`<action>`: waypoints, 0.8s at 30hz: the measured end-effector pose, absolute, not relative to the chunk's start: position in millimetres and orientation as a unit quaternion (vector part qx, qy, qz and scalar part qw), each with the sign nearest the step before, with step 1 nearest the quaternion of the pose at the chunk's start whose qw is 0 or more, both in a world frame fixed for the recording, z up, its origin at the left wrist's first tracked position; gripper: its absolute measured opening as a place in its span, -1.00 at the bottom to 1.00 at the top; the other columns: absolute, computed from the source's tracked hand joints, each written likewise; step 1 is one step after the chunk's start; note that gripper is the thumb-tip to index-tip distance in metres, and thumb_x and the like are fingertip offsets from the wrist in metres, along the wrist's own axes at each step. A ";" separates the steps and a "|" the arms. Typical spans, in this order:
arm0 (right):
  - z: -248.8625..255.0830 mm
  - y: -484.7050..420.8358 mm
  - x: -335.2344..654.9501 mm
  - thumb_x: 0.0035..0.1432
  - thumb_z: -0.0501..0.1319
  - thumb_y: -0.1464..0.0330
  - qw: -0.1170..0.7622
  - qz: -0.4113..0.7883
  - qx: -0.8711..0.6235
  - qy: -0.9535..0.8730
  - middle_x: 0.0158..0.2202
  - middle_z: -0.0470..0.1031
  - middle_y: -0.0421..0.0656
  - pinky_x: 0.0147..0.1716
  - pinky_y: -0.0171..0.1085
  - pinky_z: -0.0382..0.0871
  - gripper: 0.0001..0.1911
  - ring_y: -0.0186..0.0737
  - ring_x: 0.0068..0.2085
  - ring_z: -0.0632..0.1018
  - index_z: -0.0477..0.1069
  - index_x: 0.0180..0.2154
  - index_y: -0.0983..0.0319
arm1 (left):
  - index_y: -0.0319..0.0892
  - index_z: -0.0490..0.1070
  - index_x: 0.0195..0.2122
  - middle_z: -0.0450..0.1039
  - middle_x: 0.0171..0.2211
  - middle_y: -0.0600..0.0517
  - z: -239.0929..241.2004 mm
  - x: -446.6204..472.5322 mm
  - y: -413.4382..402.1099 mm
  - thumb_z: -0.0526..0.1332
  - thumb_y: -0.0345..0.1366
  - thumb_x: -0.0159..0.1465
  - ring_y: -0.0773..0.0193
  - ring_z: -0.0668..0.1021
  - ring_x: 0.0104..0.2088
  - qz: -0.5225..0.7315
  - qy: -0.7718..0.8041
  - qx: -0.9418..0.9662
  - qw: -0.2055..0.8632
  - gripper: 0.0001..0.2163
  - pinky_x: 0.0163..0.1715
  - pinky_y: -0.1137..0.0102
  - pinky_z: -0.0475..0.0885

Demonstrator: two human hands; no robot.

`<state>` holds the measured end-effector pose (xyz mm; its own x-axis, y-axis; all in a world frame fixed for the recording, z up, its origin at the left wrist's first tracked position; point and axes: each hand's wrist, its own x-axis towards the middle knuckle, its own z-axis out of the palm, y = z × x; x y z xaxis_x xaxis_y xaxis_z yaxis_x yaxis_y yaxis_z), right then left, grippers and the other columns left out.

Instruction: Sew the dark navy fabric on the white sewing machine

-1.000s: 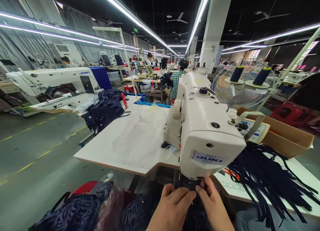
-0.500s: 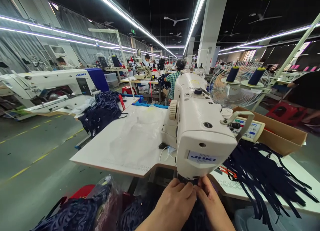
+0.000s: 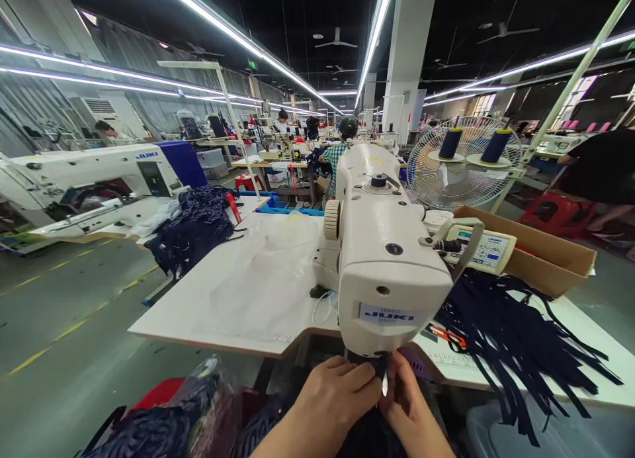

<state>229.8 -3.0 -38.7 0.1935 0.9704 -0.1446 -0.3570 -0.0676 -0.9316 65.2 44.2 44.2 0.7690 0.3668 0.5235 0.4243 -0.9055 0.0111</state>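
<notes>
While both hands meet right under the head of the sewing machine (image 3: 384, 259), the left hand (image 3: 333, 398) lies flat-knuckled on dark fabric (image 3: 370, 438), its fingers curled down and pressing the cloth toward the needle end. Touching it on the machine's right side, the right hand (image 3: 409, 412) has fingers drawn narrow together, pinching what seems to be a dark strip at the foot; the needle area is shadowed, so the exact grip is hard to read. That fabric sits directly below the machine's front face, spilling toward the viewer past the bottom edge.

Right of the machine, a heap of navy strips (image 3: 510, 345) fans over the table (image 3: 198, 306), with red scissors (image 3: 449, 335) half under its near edge. Just behind those strips stands a control panel (image 3: 483, 249), and behind that an open cardboard box (image 3: 540, 259). Farther back on the same side, two blue thread cones (image 3: 449, 143) stand before a fan (image 3: 464, 163). Left of the machine lies a clear plastic sheet (image 3: 270, 273), and beyond it a pile of navy cloth (image 3: 191, 226). Near the bottom left, below the table's edge, a plastic bag (image 3: 198, 412) holds more dark cloth. Far behind the machine a person in a checked shirt (image 3: 331, 159) sits facing away.
</notes>
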 end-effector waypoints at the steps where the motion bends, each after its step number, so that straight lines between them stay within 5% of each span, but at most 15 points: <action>1: -37.5 -3.3 231.2 -0.08 0.37 0.34 0.595 0.559 -0.480 -0.321 0.05 0.50 -0.15 -0.04 -0.32 0.39 -0.35 -0.20 0.01 0.52 0.34 0.11 0.09 | -0.17 0.38 -0.22 0.47 -0.32 0.06 45.9 63.1 45.0 0.00 -0.41 0.46 0.37 0.55 -0.39 -0.254 -0.198 -0.946 0.045 -0.81 -0.32 0.43 0.43; 5: -33.4 -6.3 235.2 -0.09 0.42 0.31 0.566 0.573 -0.490 -0.333 0.09 0.49 -0.12 0.10 -0.24 0.33 -0.36 -0.09 0.18 0.43 0.38 0.08 0.10 | -0.19 0.38 -0.16 0.47 -0.27 0.02 52.2 58.9 46.3 0.04 -0.42 0.45 0.33 0.56 -0.30 -0.198 -0.163 -0.965 0.048 -0.86 -0.28 0.43 0.45; 15: -16.8 9.5 239.4 -0.04 0.42 0.03 0.564 0.560 -0.493 -0.355 0.00 0.59 -0.12 0.12 -0.16 0.35 -0.43 -0.03 0.11 0.50 0.48 -0.02 0.12 | -0.32 0.40 -0.05 0.50 -0.19 -0.11 64.6 56.6 41.9 0.07 -0.44 0.41 0.24 0.56 -0.21 -0.136 -0.099 -0.976 0.137 -0.83 -0.23 0.40 0.53; 24: -17.9 6.4 233.1 0.02 0.35 -0.05 0.587 0.497 -0.510 -0.385 -0.05 0.60 -0.16 0.07 -0.24 0.36 -0.43 -0.11 0.02 0.54 0.47 -0.02 0.14 | -0.25 0.37 0.04 0.56 -0.19 -0.03 66.9 49.0 39.7 0.07 -0.43 0.43 0.30 0.59 -0.21 -0.179 -0.155 -0.971 0.044 -0.79 -0.08 0.40 0.49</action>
